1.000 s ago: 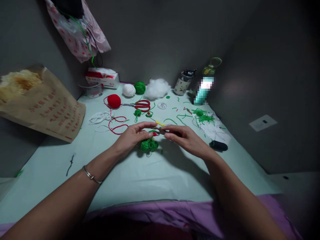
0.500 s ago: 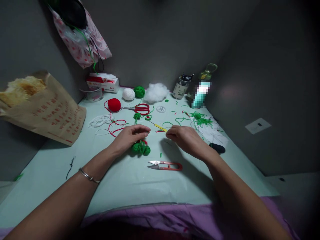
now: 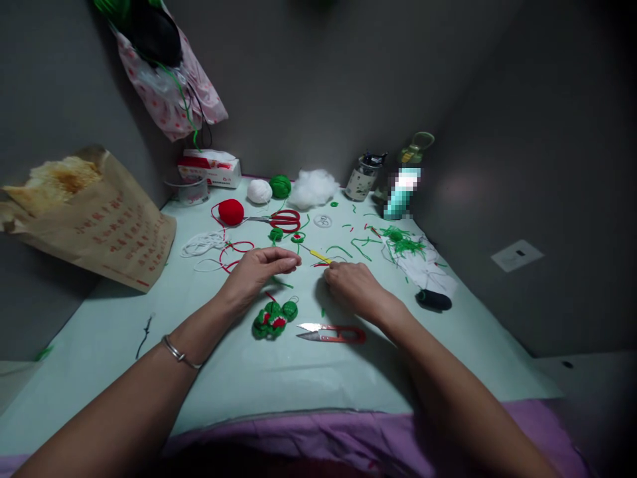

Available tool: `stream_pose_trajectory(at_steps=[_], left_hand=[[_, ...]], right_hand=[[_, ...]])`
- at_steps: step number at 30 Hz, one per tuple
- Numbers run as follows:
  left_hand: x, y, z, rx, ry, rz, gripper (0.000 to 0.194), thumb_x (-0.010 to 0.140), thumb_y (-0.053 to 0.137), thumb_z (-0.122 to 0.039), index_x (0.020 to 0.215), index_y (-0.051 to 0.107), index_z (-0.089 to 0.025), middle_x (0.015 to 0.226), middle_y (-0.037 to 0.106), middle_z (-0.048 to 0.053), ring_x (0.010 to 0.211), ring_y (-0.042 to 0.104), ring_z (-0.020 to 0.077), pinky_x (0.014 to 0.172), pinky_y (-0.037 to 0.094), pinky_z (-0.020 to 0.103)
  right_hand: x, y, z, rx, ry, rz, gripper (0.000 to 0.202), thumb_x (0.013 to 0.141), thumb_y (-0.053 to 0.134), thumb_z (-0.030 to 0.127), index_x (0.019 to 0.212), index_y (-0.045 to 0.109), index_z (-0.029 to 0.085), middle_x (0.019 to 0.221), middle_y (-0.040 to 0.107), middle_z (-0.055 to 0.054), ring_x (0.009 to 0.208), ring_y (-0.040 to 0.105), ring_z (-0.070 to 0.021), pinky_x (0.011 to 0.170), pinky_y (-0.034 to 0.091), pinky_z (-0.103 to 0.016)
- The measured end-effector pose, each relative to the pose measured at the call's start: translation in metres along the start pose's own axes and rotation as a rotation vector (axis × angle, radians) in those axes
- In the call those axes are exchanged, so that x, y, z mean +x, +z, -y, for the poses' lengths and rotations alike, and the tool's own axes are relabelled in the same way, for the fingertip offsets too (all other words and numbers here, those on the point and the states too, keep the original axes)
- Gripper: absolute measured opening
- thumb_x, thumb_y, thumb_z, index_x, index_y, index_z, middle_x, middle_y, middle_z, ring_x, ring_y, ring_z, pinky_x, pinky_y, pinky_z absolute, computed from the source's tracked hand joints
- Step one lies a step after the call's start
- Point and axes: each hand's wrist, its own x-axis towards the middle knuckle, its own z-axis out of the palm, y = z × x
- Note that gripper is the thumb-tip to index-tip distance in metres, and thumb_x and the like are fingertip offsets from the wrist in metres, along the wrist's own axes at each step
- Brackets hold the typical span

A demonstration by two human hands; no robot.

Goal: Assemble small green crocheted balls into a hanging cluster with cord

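My left hand (image 3: 266,269) is closed with thumb and fingertips together above the table; what it pinches is too small to make out. To its right my right hand (image 3: 351,282) is closed too, its fingertips down beside the yellow-handled hook (image 3: 321,256), and whatever is between them is hidden. Below my left hand lies a green crocheted piece with red and white parts (image 3: 273,320). Orange-handled thread snips (image 3: 331,333) lie just right of it, blades pointing left. A small green and red piece (image 3: 297,238) rests near the hook's tip.
Red-handled scissors (image 3: 284,220), a red yarn ball (image 3: 231,212), white stuffing (image 3: 314,188) and a jar (image 3: 361,179) stand or lie behind. A paper bag with bread (image 3: 119,232) is at left. Green scraps (image 3: 404,244) and a dark cylindrical object (image 3: 434,300) lie at right.
The green crocheted piece has come down toward the front edge and more of it shows. My right hand has moved slightly left and down. The whole view has shifted a little.
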Motion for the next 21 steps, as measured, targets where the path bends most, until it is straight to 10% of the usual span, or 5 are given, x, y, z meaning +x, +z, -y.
stream_pose_trajectory(at_steps=[7,16,21], left_hand=[[0.0,0.002,0.0,-0.051,0.033,-0.002,0.011,0.079,0.072,-0.029,0.083,0.072,-0.019,0.086,0.071,0.003,0.081,0.065,0.0168,0.083,0.051,0.031],[0.011,-0.017,0.001,-0.251,0.129,-0.3,0.01,0.073,0.056,-0.024,0.065,0.053,-0.02,0.065,0.053,-0.003,0.061,0.053,0.0124,0.061,0.045,0.023],[0.013,-0.019,0.0,0.204,0.23,-0.193,0.022,0.079,0.066,-0.035,0.064,0.061,-0.02,0.082,0.065,0.003,0.083,0.062,0.0197,0.084,0.047,0.032]], right_hand=[[-0.004,-0.001,-0.01,0.438,-0.006,-0.206,0.017,0.085,0.052,0.011,0.09,0.066,0.019,0.08,0.067,-0.003,0.069,0.056,-0.0145,0.061,0.032,-0.027],[0.006,0.007,-0.024,1.311,-0.037,-0.259,0.015,0.081,0.064,0.031,0.082,0.066,0.016,0.071,0.061,0.001,0.063,0.051,-0.0113,0.06,0.04,-0.025],[0.007,0.006,-0.024,1.476,-0.017,-0.295,0.022,0.08,0.07,0.037,0.081,0.065,0.016,0.069,0.059,0.002,0.06,0.048,-0.0096,0.06,0.039,-0.025]])
